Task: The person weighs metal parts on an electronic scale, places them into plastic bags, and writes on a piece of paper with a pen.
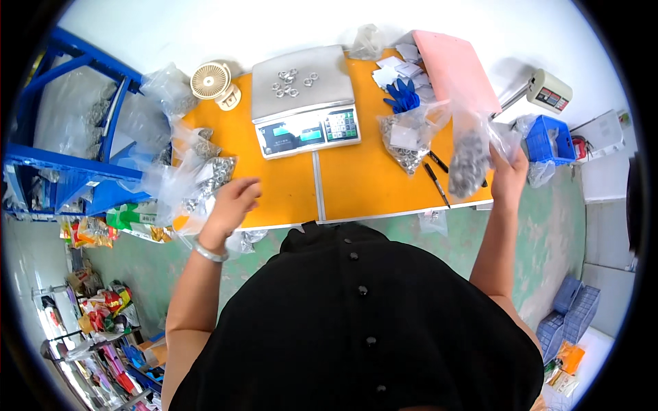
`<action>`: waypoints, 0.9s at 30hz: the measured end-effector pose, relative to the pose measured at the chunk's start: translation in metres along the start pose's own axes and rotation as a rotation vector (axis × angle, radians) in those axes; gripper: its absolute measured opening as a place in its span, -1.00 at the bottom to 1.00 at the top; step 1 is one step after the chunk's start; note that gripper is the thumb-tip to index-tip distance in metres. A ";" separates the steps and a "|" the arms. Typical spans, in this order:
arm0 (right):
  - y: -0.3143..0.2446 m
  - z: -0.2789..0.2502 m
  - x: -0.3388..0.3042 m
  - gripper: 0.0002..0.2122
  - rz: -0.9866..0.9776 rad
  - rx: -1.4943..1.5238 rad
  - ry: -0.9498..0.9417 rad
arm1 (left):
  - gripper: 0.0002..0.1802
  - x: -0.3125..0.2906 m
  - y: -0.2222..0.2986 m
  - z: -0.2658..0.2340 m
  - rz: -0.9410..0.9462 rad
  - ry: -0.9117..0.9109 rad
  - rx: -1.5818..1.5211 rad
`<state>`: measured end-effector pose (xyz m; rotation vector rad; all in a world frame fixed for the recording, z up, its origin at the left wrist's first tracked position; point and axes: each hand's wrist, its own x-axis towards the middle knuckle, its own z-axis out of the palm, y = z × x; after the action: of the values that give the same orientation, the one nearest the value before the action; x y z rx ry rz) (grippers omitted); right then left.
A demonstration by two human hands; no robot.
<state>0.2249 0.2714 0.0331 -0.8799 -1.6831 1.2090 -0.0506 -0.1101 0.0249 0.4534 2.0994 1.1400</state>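
Note:
My right hand [508,175] grips the upper part of a clear plastic bag [469,164] filled with grey metal pieces, held up over the table's right end. Over the table's left front edge is my left hand [238,200], its fingers loosely bent and apart with nothing visible in them. Beside it lie clear bags of metal rings [218,170]. Several loose metal rings [289,89] rest on the steel pan of a digital scale [306,130] at the back middle. Another filled bag [410,144] with a white label sits left of the held bag.
On the orange table [274,195] are a small fan [211,82], black pens [436,183], a blue glove [402,96], white cards [396,68] and a pink board [456,65]. A blue rack [68,157] stands left, a blue basket [550,140] right.

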 end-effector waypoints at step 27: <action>0.037 0.254 -0.095 -0.94 0.421 -0.179 -1.232 | -0.55 0.060 -0.059 -0.009 0.642 -0.076 0.520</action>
<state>0.0288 0.1084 -0.0659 -0.5993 -2.6576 2.1693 -0.0970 -0.1126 -0.0454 1.4698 2.2336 0.8535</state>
